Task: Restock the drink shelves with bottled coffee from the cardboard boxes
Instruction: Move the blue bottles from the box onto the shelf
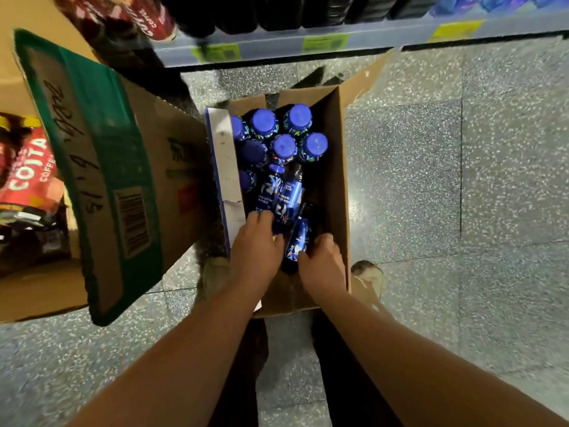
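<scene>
In the cardboard box [337, 180], lying blue bottles [271, 192] were grasped by the left hand [257, 245], and another bottle [299, 240] by the right hand [323, 261].

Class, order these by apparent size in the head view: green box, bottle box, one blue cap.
1. green box, though its nearness to the camera exaggerates it
2. bottle box
3. blue cap

Speckled grey floor tiles [462, 180]; yellow-green price labels [324, 43] beyond; a shoe toe [366, 271]
</scene>
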`<state>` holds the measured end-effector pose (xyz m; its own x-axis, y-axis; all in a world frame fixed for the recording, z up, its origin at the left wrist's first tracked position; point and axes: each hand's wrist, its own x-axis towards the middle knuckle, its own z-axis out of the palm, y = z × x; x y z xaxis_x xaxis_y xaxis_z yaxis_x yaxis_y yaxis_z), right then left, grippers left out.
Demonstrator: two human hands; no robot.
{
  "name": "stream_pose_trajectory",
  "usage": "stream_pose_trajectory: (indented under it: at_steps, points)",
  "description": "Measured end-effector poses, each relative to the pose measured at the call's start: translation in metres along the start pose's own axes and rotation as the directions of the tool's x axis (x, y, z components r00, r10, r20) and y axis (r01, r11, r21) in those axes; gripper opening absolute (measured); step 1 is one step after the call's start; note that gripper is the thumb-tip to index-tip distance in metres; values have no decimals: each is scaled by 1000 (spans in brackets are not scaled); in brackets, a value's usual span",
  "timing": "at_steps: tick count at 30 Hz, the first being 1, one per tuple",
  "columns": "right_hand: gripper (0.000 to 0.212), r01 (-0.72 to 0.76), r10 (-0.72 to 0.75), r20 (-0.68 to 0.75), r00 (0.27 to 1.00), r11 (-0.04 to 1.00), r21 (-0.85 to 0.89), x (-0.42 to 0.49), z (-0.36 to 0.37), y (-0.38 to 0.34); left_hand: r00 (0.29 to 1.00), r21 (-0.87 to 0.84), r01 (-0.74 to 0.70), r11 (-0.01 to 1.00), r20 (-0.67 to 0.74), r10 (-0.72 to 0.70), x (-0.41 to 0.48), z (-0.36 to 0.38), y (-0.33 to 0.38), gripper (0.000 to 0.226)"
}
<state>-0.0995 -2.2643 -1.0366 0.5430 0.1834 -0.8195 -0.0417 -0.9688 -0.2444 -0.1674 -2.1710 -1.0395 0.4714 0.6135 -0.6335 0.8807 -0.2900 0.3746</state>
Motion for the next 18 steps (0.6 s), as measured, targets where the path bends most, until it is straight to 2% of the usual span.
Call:
stream_pose_trajectory:
  at_steps: [4,7,10,15,18]
  points:
    - [41,-233,231,35,972,970,66,43,25,15,999,-9,13,1000,40,-13,36,34,-16,37]
    - [48,-308,303,110,946,951,24,68,43,22,995,-55,54,997,84,-49,56,53,-19,44]
    - [56,-380,369,167,914,924,38,86,62,30,971,-116,182,976,175,-160,76,71,-25,49]
    - [56,-391,355,203,913,903,180,99,77,40,959,-168,252,953,179,-222,94,90,-33,34]
    - [59,-306,262,190,946,914,265,104,72,44,957,-158,253,955,185,-223,98,94,-30,31]
